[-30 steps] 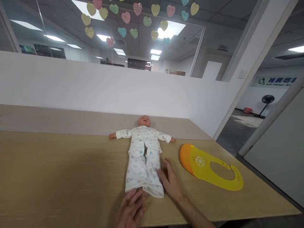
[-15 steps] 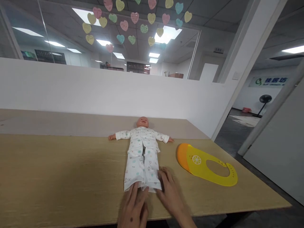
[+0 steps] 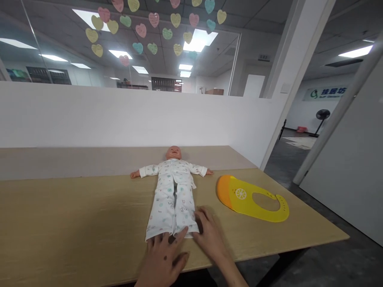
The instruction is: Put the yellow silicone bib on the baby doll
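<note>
A baby doll (image 3: pixel 174 153) lies on its back on the table, arms stretched sideways and head toward the wall. It wears a white patterned top (image 3: pixel 172 169) and matching trousers (image 3: pixel 161 207). At the trouser hems, my left hand (image 3: pixel 163 257) rests with its fingers spread, fingertips touching the cloth. My right hand (image 3: pixel 209 237) is beside the trouser leg on the right, thumb and fingers apart and touching its edge near the hem. No doll feet show past the hems. To the right lies a yellow bib (image 3: pixel 254 205) with an orange pocket and a citrus-slice print.
The wooden table (image 3: pixel 74 223) ends at a front edge close to me and at a right corner. A white wall (image 3: pixel 134 119) with a glass upper part stands behind it. On the right are a doorway, a grey door (image 3: pixel 350 159) and a black fan (image 3: pixel 322 117).
My left hand's fingers have spread wider along the hems. The trouser legs lie flatter and farther apart at the bottom. The view has shifted, and the bib has stayed in place.
</note>
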{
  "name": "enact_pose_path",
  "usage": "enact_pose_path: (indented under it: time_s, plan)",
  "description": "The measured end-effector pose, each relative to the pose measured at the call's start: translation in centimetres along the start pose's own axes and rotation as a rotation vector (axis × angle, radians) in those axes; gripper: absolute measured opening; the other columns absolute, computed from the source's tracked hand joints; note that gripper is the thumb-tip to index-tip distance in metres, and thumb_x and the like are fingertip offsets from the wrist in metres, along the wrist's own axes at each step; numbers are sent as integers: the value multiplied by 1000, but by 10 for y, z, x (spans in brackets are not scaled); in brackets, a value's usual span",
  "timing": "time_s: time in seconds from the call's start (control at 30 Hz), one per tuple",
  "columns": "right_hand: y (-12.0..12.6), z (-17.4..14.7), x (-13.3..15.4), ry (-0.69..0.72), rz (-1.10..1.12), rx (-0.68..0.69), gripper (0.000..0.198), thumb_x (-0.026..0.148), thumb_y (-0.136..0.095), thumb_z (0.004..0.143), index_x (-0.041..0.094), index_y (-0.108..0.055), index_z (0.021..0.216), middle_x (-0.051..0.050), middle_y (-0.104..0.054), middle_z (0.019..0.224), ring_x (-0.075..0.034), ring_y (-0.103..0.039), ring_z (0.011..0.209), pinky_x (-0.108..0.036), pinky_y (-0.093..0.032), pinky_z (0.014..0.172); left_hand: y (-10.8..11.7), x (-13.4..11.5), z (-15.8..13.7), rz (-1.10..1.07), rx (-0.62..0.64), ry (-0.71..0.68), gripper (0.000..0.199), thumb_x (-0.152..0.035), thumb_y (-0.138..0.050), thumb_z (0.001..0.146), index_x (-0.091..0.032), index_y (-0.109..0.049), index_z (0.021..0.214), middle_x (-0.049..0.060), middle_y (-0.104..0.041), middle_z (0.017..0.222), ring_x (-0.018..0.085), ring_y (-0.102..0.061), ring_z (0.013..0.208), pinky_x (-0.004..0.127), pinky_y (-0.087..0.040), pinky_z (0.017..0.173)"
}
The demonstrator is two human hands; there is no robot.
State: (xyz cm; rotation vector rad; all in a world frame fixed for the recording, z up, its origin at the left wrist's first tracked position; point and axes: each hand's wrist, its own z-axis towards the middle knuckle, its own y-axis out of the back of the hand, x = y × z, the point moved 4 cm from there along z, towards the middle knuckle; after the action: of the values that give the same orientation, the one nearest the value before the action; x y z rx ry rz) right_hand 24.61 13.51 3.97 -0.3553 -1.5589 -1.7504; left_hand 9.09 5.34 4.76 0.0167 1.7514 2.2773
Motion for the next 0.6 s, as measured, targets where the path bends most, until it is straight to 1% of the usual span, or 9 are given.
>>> enact_pose_path:
  time_s: [0.1, 0.17, 0.23, 0.37, 0.43, 0.5, 0.6]
  plan:
    - [0, 0, -1, -9, 28, -7, 54, 15, -53, 65, 14, -56, 119, -16, -45, 136, -27, -40, 129, -40, -32, 108, 1, -3, -1, -15, 11, -59, 51, -55, -41, 88, -46, -34, 138, 7, -60, 124, 31, -56, 110, 48, -44, 89]
    - [1, 0, -2, -8, 44, -12, 53, 14, -53, 65, 14, -56, 118, -16, -46, 135, -26, -41, 129, -40, -33, 107, 0, -4, -2, -10, -13, -112, 52, -57, -41, 87, -48, -35, 137, 7, -59, 127, 32, -54, 113, 48, -44, 90]
    - [1, 1, -1, -2, 62, -23, 51, 14, -53, 65, 16, -57, 116, -14, -47, 134, -25, -42, 128, -39, -34, 107, -2, -3, -3, 11, -54, -136, 51, -58, -43, 86, -47, -38, 136, 7, -60, 125, 31, -55, 112, 46, -44, 90]
    - [3, 2, -3, -2, 123, -47, 46, 16, -55, 67, 16, -60, 112, -14, -51, 130, -25, -45, 125, -39, -36, 106, -11, 1, -4, 59, -139, -142, 49, -56, -47, 85, -42, -49, 132, 8, -63, 118, 30, -58, 108, 40, -47, 87]
    - [4, 1, -4, 9, 192, -52, 45, 18, -57, 67, 17, -60, 112, -13, -53, 128, -24, -47, 123, -39, -36, 106, -17, 1, -4, 85, -174, -141, 49, -55, -48, 85, -37, -52, 131, 9, -64, 115, 29, -58, 106, 40, -48, 86]
    - [5, -2, -7, 27, 290, -50, 49, 22, -61, 68, 19, -59, 116, -11, -52, 132, -24, -46, 126, -40, -34, 108, -22, 1, -4, 110, -196, -131, 50, -55, -46, 85, -33, -54, 130, 11, -65, 114, 29, -59, 103, 42, -48, 86]
    - [7, -10, -17, 6, 476, -36, 64, 35, -69, 69, 21, -51, 128, -11, -46, 140, -25, -40, 132, -44, -29, 111, -27, -1, -4, 135, -197, -99, 52, -54, -46, 86, -26, -57, 128, 13, -65, 113, 31, -59, 101, 46, -47, 87]
